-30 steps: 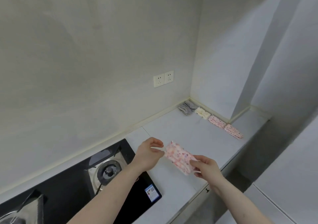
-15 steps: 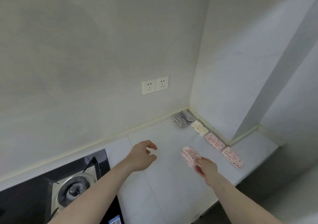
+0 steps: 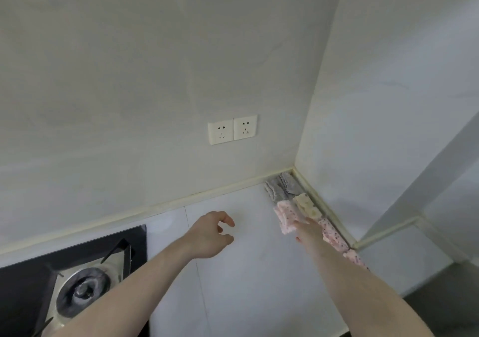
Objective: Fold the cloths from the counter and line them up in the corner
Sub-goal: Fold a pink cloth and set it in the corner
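My right hand [image 3: 308, 231] holds a folded pink dotted cloth [image 3: 286, 216] out toward the counter's corner, just left of the row along the right wall. That row starts with a grey cloth [image 3: 281, 185] in the corner. After it come a cream cloth [image 3: 307, 204], a pink dotted cloth [image 3: 333, 234] and another pink one [image 3: 355, 257], partly hidden by my forearm. My left hand [image 3: 210, 234] hovers over the white counter [image 3: 241, 285] with fingers loosely curled and nothing in it.
A black gas hob with a steel burner [image 3: 80, 290] fills the near left of the counter. Two wall sockets [image 3: 232, 129] sit on the back wall. A wall pillar juts out at the right, and the counter edge runs along the lower right.
My left hand let go of the pink cloth a second ago. My right hand has carried the folded cloth forward toward the row in the corner, and my view has moved closer.
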Motion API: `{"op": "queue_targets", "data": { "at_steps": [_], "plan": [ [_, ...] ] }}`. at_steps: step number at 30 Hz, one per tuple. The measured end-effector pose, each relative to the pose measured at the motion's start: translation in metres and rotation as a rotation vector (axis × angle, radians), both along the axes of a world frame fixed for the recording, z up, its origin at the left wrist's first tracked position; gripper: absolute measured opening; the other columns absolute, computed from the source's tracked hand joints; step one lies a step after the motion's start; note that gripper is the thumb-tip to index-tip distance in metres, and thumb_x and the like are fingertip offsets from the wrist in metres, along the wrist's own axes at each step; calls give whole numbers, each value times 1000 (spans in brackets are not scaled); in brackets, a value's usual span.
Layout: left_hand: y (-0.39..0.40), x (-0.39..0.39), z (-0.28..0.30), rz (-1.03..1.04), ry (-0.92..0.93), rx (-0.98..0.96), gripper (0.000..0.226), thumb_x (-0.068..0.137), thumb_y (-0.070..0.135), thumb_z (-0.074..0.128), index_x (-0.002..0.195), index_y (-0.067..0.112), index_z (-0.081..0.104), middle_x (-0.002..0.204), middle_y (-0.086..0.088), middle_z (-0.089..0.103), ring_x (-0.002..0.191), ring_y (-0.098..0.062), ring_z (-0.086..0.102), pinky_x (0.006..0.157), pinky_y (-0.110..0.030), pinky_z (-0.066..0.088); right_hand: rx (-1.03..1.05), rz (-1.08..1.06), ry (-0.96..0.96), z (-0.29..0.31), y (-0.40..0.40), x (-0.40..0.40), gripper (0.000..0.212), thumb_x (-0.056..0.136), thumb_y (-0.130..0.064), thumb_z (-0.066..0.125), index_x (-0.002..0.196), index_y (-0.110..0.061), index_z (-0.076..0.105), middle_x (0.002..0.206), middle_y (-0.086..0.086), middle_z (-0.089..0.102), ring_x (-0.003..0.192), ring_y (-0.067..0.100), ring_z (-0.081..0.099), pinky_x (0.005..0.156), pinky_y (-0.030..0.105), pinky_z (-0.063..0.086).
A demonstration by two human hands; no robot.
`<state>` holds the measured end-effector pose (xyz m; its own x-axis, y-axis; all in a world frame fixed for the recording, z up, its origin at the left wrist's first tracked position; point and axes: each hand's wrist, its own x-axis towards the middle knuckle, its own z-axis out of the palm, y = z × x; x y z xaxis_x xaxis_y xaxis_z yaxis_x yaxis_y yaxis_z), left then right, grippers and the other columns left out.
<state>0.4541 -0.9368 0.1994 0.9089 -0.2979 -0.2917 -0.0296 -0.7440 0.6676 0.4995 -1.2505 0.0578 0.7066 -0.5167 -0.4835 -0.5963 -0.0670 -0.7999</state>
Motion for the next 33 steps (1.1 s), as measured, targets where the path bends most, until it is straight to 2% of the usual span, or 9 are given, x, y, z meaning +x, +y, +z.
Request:
{"op": "queue_targets", "data": {
  "at_steps": [1,4,6,10,13,19,22,25,33],
  "plan": [
    [-2,4,0,2,2,5,27,92,29,68,118,34,63,129,11,51,113,-2,56,72,-17,52,-172,137,8,-5,-2,2,62,95,-18,68,152,-14,45,134,9,60,117,28,62,100,44,52],
    [-5,13,-2,13,16,25,28,92,29,69,118,34,64,130,11,52,114,-2,57,77,-21,55,-603,598,-47,-26,-3,1,66,100,-27,53,160,-33,26,162,-5,33,145,14,38,115,39,42],
    [-6,18,-3,19,35,38,27,92,29,68,118,34,64,129,11,52,114,-3,56,77,-22,55,-618,742,76,-35,1,0,70,100,-23,53,162,-26,20,170,-1,17,155,22,24,120,40,35],
    [-9,22,-3,30,64,48,26,92,30,68,118,34,64,127,11,53,113,-3,57,74,-21,51,-663,868,280,-48,7,0,68,101,-32,50,159,-10,22,172,5,10,158,23,13,123,38,26],
    [-9,22,-6,40,82,43,27,93,30,68,119,34,64,124,10,54,113,-2,57,69,-20,49,-659,888,386,-56,6,1,74,104,-34,45,162,-7,8,172,2,1,159,22,7,125,46,21],
    [-1,17,-13,76,111,32,26,92,30,68,117,36,63,120,9,54,114,0,55,65,-21,49,-677,862,418,-45,-1,19,72,106,-27,39,162,-6,-1,172,5,0,158,25,4,125,51,18],
    [4,12,-15,90,115,24,26,92,29,68,117,36,63,123,10,54,114,1,55,66,-20,50,-662,841,392,-40,-1,24,74,103,-27,44,163,-7,4,171,6,5,158,26,9,125,51,19],
    [13,2,-13,101,94,16,26,93,29,67,117,37,63,123,14,54,113,3,55,69,-18,50,-690,818,357,-34,8,16,65,101,-27,47,159,-9,24,170,4,8,157,26,11,123,48,24],
    [87,-65,-9,262,2,-18,23,91,31,70,110,42,62,123,22,55,113,6,55,77,-16,51,-582,940,-121,-2,122,-35,49,95,-19,59,143,-25,51,167,-4,25,150,17,30,117,27,32]
  ]
}}
